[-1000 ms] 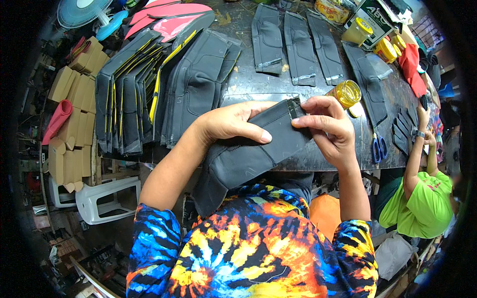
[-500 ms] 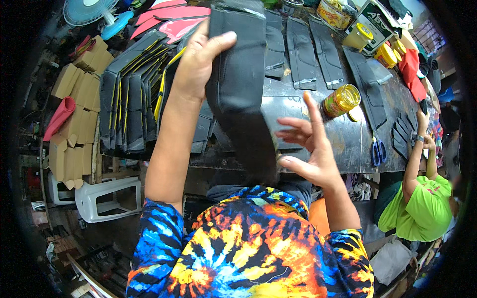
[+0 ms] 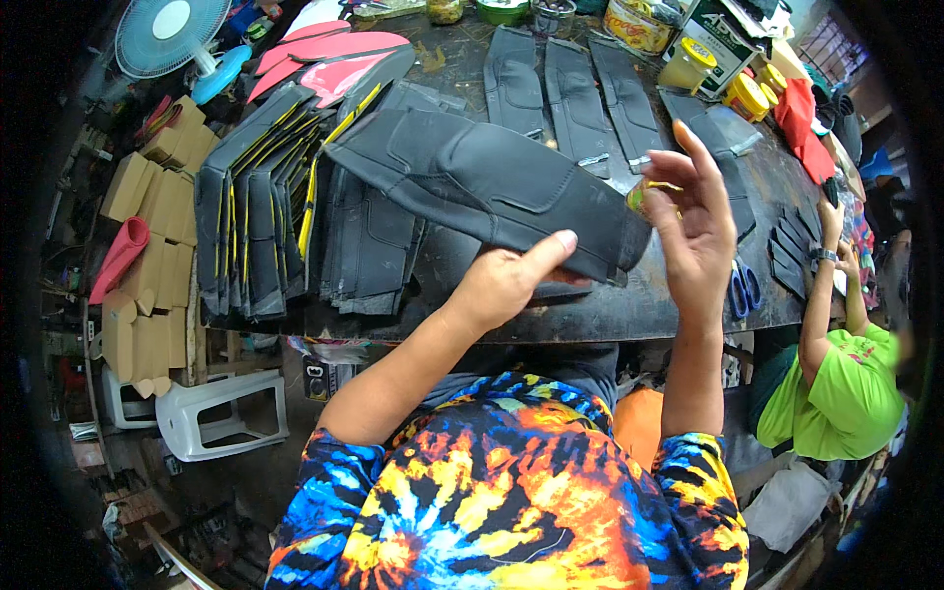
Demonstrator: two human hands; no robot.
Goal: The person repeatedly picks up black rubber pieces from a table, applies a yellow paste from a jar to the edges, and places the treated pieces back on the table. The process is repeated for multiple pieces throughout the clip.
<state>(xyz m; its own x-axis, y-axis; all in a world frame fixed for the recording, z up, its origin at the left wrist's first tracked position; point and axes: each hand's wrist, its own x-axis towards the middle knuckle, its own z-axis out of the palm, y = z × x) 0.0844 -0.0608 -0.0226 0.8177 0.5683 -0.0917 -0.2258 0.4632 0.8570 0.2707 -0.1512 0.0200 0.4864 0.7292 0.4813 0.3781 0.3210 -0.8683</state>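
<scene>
A long black stitched leather-like panel (image 3: 492, 182) is held tilted above the table. My left hand (image 3: 511, 280) grips its lower edge near the right end, thumb on top and fingers underneath. Just beyond that end my right hand (image 3: 696, 221) is raised, fingers apart, holding nothing that I can see. Behind it, a glass jar with a yellow rim (image 3: 637, 201) is mostly hidden. Similar black panels (image 3: 369, 241) are stacked beside the held one. Farther left stands a bundle of folded black pieces with yellow edges (image 3: 261, 211).
More black panels (image 3: 578, 108) lie in a row at the back of the dark table (image 3: 452, 320). Blue-handled scissors (image 3: 744, 288) rest near the front edge. Pink pieces (image 3: 339, 64) lie back left. A person in a green shirt (image 3: 836, 388) works at the right.
The panel has swung from upright to nearly level, its stitched side now showing. My left hand has moved down and right along with it; my right hand has shifted right and up.
</scene>
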